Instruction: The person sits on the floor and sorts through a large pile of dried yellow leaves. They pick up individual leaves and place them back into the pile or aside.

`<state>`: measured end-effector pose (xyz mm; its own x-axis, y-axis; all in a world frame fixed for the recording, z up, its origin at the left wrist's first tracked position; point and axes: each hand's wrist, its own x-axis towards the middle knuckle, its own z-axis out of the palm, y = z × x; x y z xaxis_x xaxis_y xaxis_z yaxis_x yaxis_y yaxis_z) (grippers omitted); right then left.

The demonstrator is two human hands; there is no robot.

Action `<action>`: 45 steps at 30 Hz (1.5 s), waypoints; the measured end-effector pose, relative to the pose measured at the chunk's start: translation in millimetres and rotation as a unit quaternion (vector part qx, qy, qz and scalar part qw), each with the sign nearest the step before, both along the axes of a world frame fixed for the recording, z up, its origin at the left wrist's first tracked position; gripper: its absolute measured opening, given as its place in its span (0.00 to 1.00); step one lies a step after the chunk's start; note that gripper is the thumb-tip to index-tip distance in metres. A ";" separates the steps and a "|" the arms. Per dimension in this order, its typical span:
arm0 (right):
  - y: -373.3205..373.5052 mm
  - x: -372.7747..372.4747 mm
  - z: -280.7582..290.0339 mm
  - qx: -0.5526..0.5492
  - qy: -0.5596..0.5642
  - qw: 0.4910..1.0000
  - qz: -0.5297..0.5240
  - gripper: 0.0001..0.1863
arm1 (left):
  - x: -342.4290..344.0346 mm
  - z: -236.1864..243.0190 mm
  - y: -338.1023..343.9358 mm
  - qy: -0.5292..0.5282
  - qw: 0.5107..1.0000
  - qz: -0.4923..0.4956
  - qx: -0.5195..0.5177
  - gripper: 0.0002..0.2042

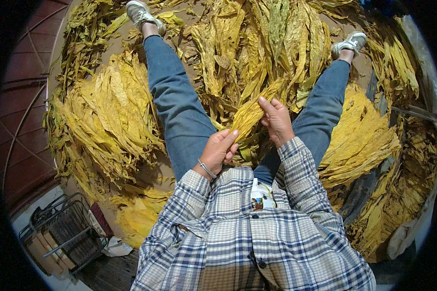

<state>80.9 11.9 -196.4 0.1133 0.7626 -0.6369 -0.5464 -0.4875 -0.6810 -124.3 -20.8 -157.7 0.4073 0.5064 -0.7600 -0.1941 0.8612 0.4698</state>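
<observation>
Between my hands stretches a dried yellow tobacco leaf (pixel 250 114), wrinkled and narrow, slanting up to the right over my lap. My left hand (pixel 217 151), with a metal bracelet at the wrist, pinches its lower end between thumb and fingers. Higher up, my right hand (pixel 277 120) grips the leaf's right edge, thumb on top. Just beyond them, between my spread legs, lies a big heap of long yellow and greenish leaves (pixel 267 43). Whether more than one leaf is in my hands I cannot make out.
Yellow leaf piles lie outside my left leg (pixel 107 116) and right leg (pixel 359 138). Darker brownish leaves (pixel 403 189) fill the far right, beside plastic sheeting. At lower left stands a metal-framed chair (pixel 65 233), near a dark red metal door (pixel 26 106).
</observation>
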 end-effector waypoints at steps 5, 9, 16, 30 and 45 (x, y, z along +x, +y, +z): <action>21.3 0.4 14.6 -0.014 -0.037 0.999 -0.012 0.10 | -13.1 3.6 -4.5 -0.040 0.999 -0.029 0.018 0.14; 27.3 17.7 4.4 -0.008 0.017 0.999 -0.042 0.08 | -20.5 11.8 -7.4 -0.014 0.998 -0.034 0.050 0.15; 26.0 40.2 -3.3 0.038 0.093 0.989 -0.107 0.16 | -46.5 35.5 -6.0 0.002 0.996 0.036 0.077 0.18; 42.0 21.1 42.2 0.053 0.212 0.970 -0.103 0.23 | -100.8 51.9 -39.1 0.247 0.814 -0.155 0.502 0.15; 37.8 39.5 -29.6 0.075 0.085 0.984 0.138 0.25 | -269.8 115.9 -193.8 0.387 0.747 0.518 0.154 0.14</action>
